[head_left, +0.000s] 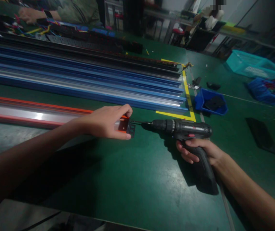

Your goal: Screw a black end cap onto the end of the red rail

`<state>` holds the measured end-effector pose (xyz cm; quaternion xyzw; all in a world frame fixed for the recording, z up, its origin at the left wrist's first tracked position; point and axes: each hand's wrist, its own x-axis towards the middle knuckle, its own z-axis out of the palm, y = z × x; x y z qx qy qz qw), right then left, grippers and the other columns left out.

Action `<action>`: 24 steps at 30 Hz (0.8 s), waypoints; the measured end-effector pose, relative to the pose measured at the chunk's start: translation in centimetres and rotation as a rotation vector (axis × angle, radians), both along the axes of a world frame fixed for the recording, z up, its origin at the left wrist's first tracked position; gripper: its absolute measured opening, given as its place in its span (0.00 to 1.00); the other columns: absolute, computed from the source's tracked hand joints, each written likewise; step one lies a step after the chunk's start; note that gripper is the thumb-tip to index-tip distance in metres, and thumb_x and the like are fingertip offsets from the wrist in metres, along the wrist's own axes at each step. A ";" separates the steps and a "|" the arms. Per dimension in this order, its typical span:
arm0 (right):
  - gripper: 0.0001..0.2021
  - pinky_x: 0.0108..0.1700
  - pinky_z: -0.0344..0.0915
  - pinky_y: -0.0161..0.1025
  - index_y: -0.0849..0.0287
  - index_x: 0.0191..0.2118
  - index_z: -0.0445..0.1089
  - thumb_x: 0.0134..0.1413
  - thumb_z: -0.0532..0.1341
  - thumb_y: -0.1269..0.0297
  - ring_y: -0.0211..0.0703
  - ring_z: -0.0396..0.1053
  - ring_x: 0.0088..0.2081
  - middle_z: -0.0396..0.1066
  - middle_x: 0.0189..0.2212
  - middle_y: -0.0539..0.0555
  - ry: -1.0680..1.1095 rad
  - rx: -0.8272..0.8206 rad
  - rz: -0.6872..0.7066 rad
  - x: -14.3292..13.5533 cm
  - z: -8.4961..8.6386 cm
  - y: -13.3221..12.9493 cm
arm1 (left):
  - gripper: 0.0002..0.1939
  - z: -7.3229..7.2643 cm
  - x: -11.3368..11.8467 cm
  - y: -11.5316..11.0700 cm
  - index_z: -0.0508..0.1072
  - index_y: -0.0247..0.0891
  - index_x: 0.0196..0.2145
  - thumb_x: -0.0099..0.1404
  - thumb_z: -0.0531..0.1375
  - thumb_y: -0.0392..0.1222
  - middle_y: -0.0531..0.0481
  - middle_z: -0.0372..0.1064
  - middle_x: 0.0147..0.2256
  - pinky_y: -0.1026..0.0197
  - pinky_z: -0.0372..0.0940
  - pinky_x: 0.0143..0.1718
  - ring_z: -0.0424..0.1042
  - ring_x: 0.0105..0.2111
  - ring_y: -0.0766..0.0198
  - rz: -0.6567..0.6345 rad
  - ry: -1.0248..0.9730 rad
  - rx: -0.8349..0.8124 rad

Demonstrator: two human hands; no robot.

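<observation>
My left hand (106,122) is wrapped over the right end of a long orange and silver metal profile (38,114) on the green table. A black end cap (131,129) sits at that end, just past my fingertips. My right hand (197,150) grips the handle of a black cordless drill (188,128). The drill lies level, pointing left, and its thin bit reaches the upper part of the end cap. Whether the bit is seated in a screw cannot be made out.
Several blue profiles (103,86) and black ones lie beyond, bordered by yellow tape (188,96). A blue bin (211,102) holds black parts. Farther right are a black flat piece (261,134), a second blue bin (270,91) and a teal crate (255,64). Another person's hand (31,15) is across the table, near wiring.
</observation>
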<state>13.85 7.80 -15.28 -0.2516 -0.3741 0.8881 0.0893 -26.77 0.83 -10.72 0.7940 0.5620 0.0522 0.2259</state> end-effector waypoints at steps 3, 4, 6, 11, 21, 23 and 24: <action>0.11 0.29 0.75 0.31 0.69 0.43 0.82 0.64 0.71 0.64 0.29 0.66 0.20 0.77 0.29 0.53 0.001 0.008 -0.008 -0.1 0.1 0.0 | 0.33 0.0 0.0 0.0 0.64 0.45 0.52 0.61 0.66 0.69 0.48 0.75 0.45 0.58 0.60 0.40 0.75 0.40 0.53 -0.003 -0.005 0.006; 0.11 0.29 0.75 0.31 0.70 0.43 0.82 0.64 0.71 0.64 0.29 0.66 0.20 0.77 0.29 0.53 0.000 0.009 -0.010 -0.1 0.1 0.0 | 0.33 0.0 0.0 0.0 0.64 0.44 0.52 0.61 0.66 0.69 0.48 0.75 0.45 0.58 0.60 0.40 0.75 0.40 0.53 -0.003 -0.005 0.004; 0.11 0.29 0.75 0.31 0.70 0.43 0.82 0.64 0.70 0.64 0.29 0.66 0.20 0.77 0.29 0.53 0.001 0.016 -0.013 -0.2 0.2 -0.1 | 0.33 0.1 0.0 0.0 0.64 0.44 0.52 0.61 0.66 0.69 0.48 0.75 0.45 0.58 0.60 0.40 0.75 0.40 0.53 -0.006 -0.007 0.004; 0.11 0.29 0.74 0.31 0.70 0.42 0.82 0.64 0.71 0.64 0.29 0.65 0.19 0.77 0.29 0.54 -0.006 0.032 -0.019 -0.3 0.3 -0.1 | 0.33 0.2 0.1 0.0 0.64 0.44 0.52 0.61 0.66 0.69 0.47 0.75 0.46 0.57 0.60 0.40 0.75 0.41 0.52 -0.007 -0.013 -0.006; 0.11 0.29 0.75 0.31 0.69 0.45 0.82 0.65 0.70 0.64 0.29 0.66 0.20 0.77 0.31 0.54 0.013 -0.001 -0.008 -0.2 0.1 0.0 | 0.33 0.2 0.1 -0.1 0.64 0.44 0.52 0.61 0.66 0.69 0.47 0.75 0.46 0.57 0.60 0.40 0.75 0.41 0.53 -0.008 -0.012 0.002; 0.11 0.30 0.75 0.31 0.69 0.45 0.82 0.65 0.70 0.65 0.29 0.67 0.20 0.77 0.31 0.54 0.016 0.002 -0.009 -0.2 0.1 0.0 | 0.33 0.2 0.1 -0.1 0.64 0.44 0.52 0.61 0.66 0.69 0.47 0.75 0.46 0.58 0.60 0.40 0.75 0.41 0.53 -0.003 -0.006 0.004; 0.11 0.30 0.75 0.32 0.69 0.45 0.81 0.65 0.70 0.65 0.29 0.67 0.20 0.77 0.31 0.55 0.020 0.008 -0.009 -0.2 0.1 0.0 | 0.33 0.2 0.1 -0.1 0.64 0.44 0.52 0.61 0.66 0.69 0.47 0.75 0.45 0.58 0.59 0.40 0.75 0.41 0.53 -0.002 -0.004 0.003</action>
